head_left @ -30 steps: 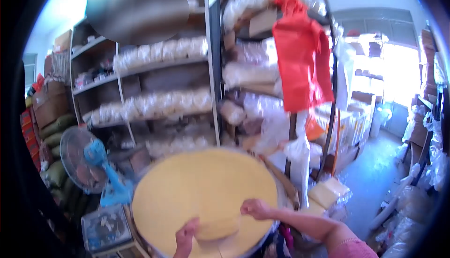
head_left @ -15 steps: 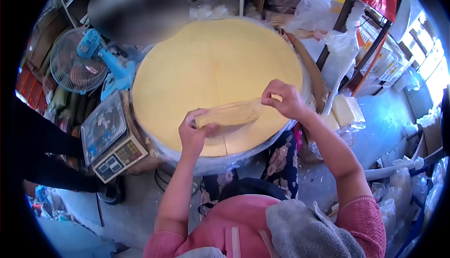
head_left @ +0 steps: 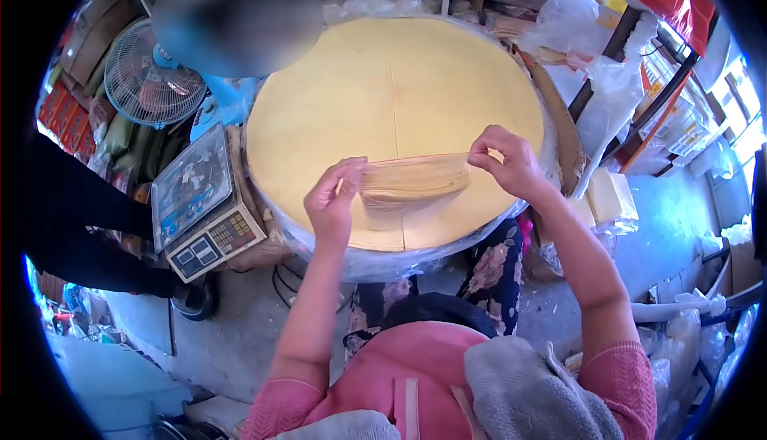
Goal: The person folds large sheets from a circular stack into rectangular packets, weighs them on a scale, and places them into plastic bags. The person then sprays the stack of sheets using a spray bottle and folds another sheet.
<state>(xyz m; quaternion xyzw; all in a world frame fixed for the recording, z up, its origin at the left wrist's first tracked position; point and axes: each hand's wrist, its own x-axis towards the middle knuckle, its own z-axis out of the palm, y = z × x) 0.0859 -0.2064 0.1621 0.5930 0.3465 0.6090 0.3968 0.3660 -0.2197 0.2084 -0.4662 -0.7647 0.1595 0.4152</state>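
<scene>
Over the near half of a round yellow tabletop (head_left: 335, 80), a clear plastic packet (head_left: 415, 184) hangs stretched between my hands. It holds a yellowish layered bundle whose kind I cannot make out, and a thin red line runs along its upper edge. My left hand (head_left: 331, 200) grips the packet's left end, its fingertips a little blurred. At the opposite upper corner, my right hand (head_left: 511, 160) pinches the edge between thumb and finger.
Left of the table is a digital scale (head_left: 212, 236) with small scraps on its pan, and behind it a blue fan (head_left: 156, 72). Another person's dark-clothed legs (head_left: 104, 216) are beside the scale. Wrapped blocks (head_left: 611, 200) and plastic sheeting (head_left: 603, 104) lie to the right.
The packet has been turned from tilted and bunched to level and spread, its red-lined edge now on top. My left hand has risen to that edge. The camera view has shifted slightly.
</scene>
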